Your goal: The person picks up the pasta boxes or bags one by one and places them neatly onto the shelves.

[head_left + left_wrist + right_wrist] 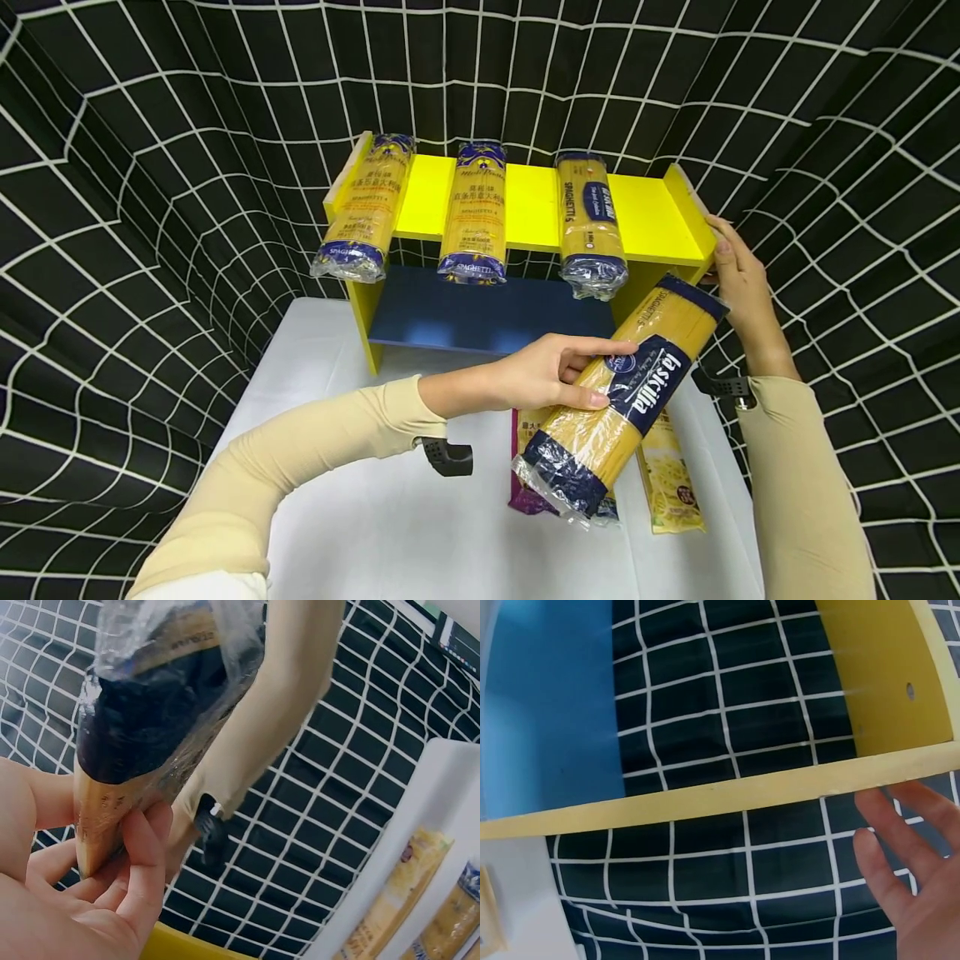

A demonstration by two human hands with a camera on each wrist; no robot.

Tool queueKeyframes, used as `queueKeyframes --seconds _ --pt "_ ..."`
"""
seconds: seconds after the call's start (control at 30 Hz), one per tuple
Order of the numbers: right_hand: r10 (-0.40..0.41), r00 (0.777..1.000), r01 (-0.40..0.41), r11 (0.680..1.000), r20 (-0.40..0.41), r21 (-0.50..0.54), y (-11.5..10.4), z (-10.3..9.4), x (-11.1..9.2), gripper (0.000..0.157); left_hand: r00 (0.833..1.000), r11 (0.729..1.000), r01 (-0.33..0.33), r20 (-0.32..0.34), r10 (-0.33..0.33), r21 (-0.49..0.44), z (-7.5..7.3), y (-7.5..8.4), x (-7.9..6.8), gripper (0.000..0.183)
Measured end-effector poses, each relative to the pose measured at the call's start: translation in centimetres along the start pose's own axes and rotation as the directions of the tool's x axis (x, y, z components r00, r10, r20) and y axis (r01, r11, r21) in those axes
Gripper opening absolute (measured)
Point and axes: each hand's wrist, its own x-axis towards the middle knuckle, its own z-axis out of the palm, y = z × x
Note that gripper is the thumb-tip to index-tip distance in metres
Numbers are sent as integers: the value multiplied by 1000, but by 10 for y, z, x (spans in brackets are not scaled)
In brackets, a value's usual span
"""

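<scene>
My left hand [547,375] grips a la sicilia spaghetti pack [651,371] by its left edge, thumb over the front. The pack is tilted, its top leaning right, and hangs in front of the shelf's right end. In the left wrist view, the fingers curl round the narrow side of this spaghetti pack [112,802]. My right hand [742,279] is at the right side panel of the yellow shelf [528,204]. The right wrist view shows its fingertips touching the outer side of the panel [780,787], with the fingers fairly straight.
Three spaghetti packs lie on the yellow top tier: left [367,204], middle [476,208] and right [588,217]. Below is a blue lower shelf board [457,308]. On the white table [375,517], a yellow noodle pack [671,483] and a purple-edged pack [525,492] lie partly behind the held one.
</scene>
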Motion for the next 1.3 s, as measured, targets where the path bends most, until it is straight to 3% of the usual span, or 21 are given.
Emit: queueKeyframes --seconds 0.3,0.53,0.67,0.97,1.13,1.3 --pt "-2 1000 3 998 -7 70 -7 0 -6 46 999 999 -27 -42 26 -34 0 27 7 68" --pt "104 995 -104 989 0 103 1 2 2 44 994 998 -27 -109 20 -64 -1 45 17 66" --pt "125 992 -125 986 0 109 7 3 6 44 988 996 -7 -157 -7 -92 0 55 26 63" --pt "-5 998 8 999 -55 48 19 3 10 43 960 992 23 -275 -56 -121 -7 72 44 63" --pt "-12 999 13 999 -38 46 21 3 11 44 950 993 31 -306 -66 -116 -11 75 54 63" --pt "2 999 -1 999 -38 33 19 3 10 45 932 992 84 -345 -112 -94 -13 80 65 62"
